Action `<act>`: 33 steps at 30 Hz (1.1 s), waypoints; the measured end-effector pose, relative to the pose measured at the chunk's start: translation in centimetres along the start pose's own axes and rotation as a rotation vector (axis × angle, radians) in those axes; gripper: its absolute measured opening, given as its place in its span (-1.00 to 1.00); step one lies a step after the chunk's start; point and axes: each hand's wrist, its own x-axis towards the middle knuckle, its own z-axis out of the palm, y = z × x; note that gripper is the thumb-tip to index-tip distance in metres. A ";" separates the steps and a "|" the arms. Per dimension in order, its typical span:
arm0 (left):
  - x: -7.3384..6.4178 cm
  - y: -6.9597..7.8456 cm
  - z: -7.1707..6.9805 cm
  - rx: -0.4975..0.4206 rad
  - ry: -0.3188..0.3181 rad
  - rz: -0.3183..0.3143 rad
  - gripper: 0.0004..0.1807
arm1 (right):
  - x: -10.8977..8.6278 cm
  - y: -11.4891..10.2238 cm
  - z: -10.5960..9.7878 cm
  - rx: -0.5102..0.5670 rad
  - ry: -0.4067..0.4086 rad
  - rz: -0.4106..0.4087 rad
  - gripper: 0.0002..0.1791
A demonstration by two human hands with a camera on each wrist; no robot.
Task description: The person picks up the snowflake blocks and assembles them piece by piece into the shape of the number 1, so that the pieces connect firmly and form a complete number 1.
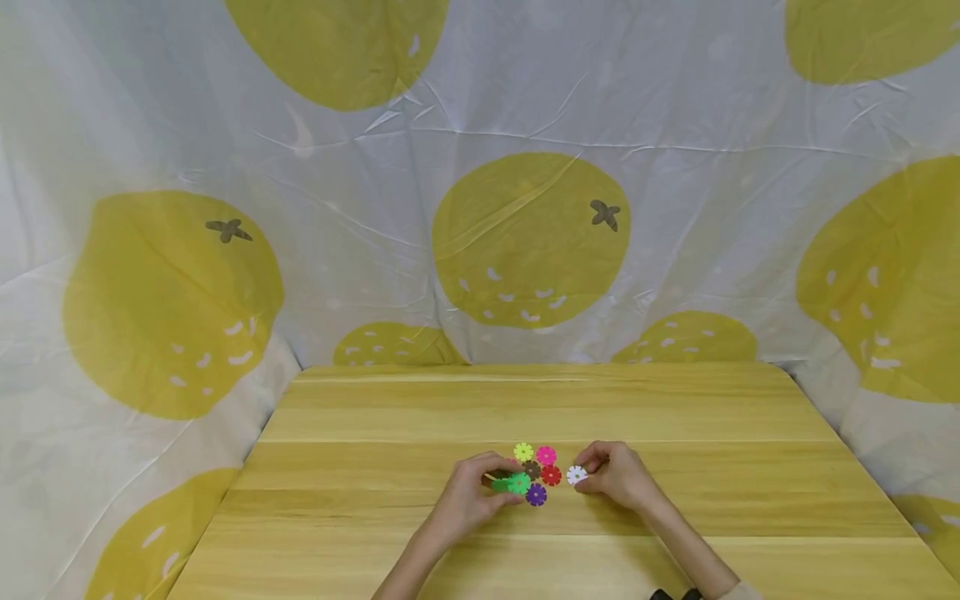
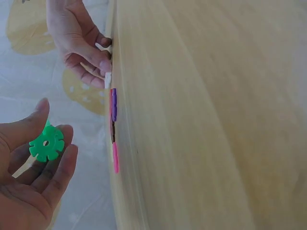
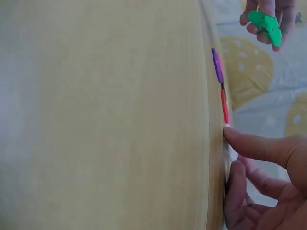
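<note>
My left hand (image 1: 467, 498) holds green notched plastic discs (image 2: 47, 146) between thumb and fingers. One green disc faces the left wrist camera and another stands edge-on behind it. On the table lies a flower-like cluster: a brown disc (image 1: 532, 470) in the middle, with yellow (image 1: 523, 452), pink (image 1: 546, 456), red (image 1: 551, 476) and purple (image 1: 536, 495) discs around it. The cluster's left side is partly hidden behind the left hand and green discs. To its right, my right hand (image 1: 621, 477) pinches a white disc (image 1: 577, 476) close beside the red one, low at the tabletop.
The wooden table (image 1: 360, 533) has its far edge against a hanging cloth (image 1: 675, 108) printed with yellow fruit. A black object (image 1: 662, 594) shows at the bottom edge, near the right forearm.
</note>
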 end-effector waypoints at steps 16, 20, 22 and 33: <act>0.3 0.1 0.4 -0.025 -0.013 0.019 -0.68 | -1.3 0.2 -0.9 0.240 -0.243 -0.106 -0.71; 0.2 0.1 0.3 -0.018 -0.019 0.031 -0.67 | -1.6 -0.1 -0.8 0.320 -0.262 -0.101 -0.66; 0.2 0.1 0.3 -0.026 -0.020 0.032 -0.67 | -1.7 -0.2 -0.7 0.357 -0.264 -0.101 -0.64; 0.4 0.2 0.5 -0.080 -0.010 0.024 -0.74 | -2.7 -1.6 0.6 0.483 -0.226 -0.193 -0.54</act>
